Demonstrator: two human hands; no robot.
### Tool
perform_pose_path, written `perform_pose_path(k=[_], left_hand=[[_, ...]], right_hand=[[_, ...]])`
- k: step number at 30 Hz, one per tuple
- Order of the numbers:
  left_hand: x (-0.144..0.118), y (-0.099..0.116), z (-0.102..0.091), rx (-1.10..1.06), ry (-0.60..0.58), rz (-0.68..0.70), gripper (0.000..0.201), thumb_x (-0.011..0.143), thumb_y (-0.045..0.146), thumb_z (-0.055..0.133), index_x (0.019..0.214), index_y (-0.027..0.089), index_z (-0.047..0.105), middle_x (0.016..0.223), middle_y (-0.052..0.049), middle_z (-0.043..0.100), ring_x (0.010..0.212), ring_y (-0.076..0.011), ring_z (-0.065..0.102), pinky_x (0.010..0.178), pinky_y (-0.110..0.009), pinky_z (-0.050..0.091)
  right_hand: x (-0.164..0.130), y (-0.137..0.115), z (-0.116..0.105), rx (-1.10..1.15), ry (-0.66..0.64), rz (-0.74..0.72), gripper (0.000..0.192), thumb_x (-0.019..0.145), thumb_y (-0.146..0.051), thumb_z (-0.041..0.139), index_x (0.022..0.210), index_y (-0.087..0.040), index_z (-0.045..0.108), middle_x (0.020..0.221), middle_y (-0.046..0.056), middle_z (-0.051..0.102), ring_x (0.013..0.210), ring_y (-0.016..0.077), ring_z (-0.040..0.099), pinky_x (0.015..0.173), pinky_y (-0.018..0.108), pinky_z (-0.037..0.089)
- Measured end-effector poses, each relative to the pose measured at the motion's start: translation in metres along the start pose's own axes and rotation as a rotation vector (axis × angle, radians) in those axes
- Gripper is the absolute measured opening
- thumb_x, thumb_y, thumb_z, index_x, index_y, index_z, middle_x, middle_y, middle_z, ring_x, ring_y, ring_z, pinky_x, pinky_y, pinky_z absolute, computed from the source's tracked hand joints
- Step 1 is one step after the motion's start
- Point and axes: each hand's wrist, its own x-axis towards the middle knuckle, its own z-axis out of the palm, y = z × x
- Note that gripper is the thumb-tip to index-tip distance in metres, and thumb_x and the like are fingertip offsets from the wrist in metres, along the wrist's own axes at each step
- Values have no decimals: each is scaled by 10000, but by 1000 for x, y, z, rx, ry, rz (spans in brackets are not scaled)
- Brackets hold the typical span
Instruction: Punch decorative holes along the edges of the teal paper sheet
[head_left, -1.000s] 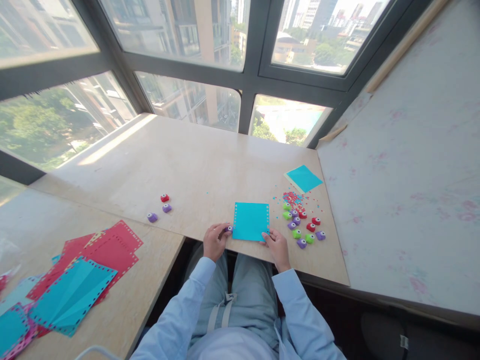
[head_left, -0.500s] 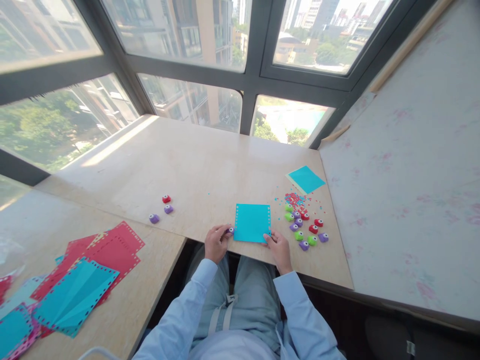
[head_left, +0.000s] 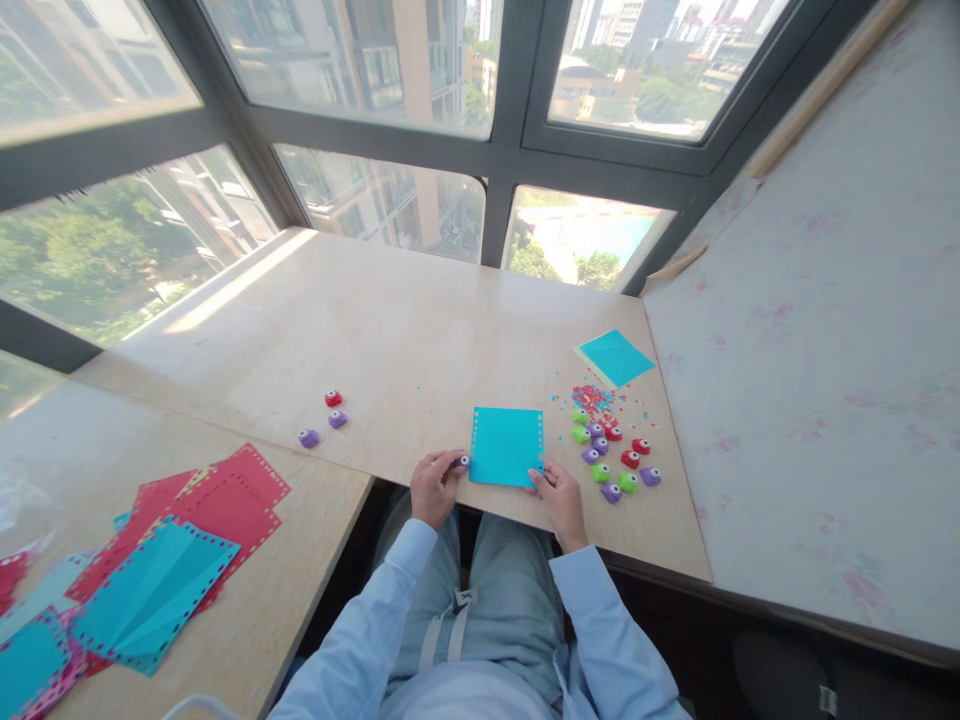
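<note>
A blue square of paper (head_left: pixel 506 445) lies at the table's near edge, with punched holes down its left and right sides. My left hand (head_left: pixel 435 487) is closed on a small purple craft punch (head_left: pixel 462 462), which sits at the paper's lower left edge; whether the paper is inside its slot I cannot tell. At the lower right corner, my right hand (head_left: pixel 559 497) pinches the paper between thumb and fingers.
Right of the paper are several purple, green and red punches (head_left: pixel 630 459), red and blue confetti (head_left: pixel 594 400) and a stack of square paper (head_left: pixel 616 358). Three punches (head_left: pixel 337 419) stand to the left. Punched red sheets (head_left: pixel 240 500) and blue sheets (head_left: pixel 157 590) overlap on the left table.
Both hands keep their grip, and the punch and paper hold nearly the same place. The whole view has shifted very slightly.
</note>
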Motion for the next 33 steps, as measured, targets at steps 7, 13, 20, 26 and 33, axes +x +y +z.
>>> perform_pose_path(k=[7, 13, 20, 26, 33], left_hand=[[0, 0, 1, -9, 13, -10, 191, 831, 228, 618, 1003, 261, 696, 1012, -38, 715, 965, -204, 644, 866, -370, 526], [0, -3, 1, -31, 7, -8, 183, 833, 249, 624, 1000, 263, 698, 1015, -37, 714, 971, -202, 643, 876, -373, 523], [-1, -5, 1, -67, -12, -22, 179, 838, 270, 618, 995, 269, 703, 1013, -38, 716, 976, -207, 644, 883, -381, 522], [-1, -7, 0, -126, 8, -51, 190, 836, 228, 604, 1003, 247, 691, 995, -40, 717, 942, -200, 648, 857, -369, 525], [2, -8, 8, -49, 49, -48, 178, 824, 234, 612, 979, 258, 697, 945, -43, 726, 898, -227, 647, 802, -377, 513]], right_hand=[[-1, 0, 0, 31, -2, 9, 490, 654, -506, 753, 974, -143, 674, 927, 97, 742, 856, 269, 688, 708, 403, 606], [-4, 2, 1, 8, 33, -15, 487, 658, -514, 746, 966, -145, 671, 895, 89, 742, 841, 269, 687, 715, 410, 605], [-8, 4, 5, -23, 43, -28, 493, 655, -522, 742, 958, -140, 669, 882, 82, 739, 828, 261, 682, 707, 404, 604], [-9, 6, 4, -22, 131, -73, 527, 649, -535, 744, 970, -127, 657, 867, 65, 729, 740, 230, 680, 687, 388, 603], [-11, 10, 10, -98, 215, -137, 575, 630, -573, 733, 980, -122, 665, 847, 72, 730, 679, 224, 680, 644, 385, 601]])
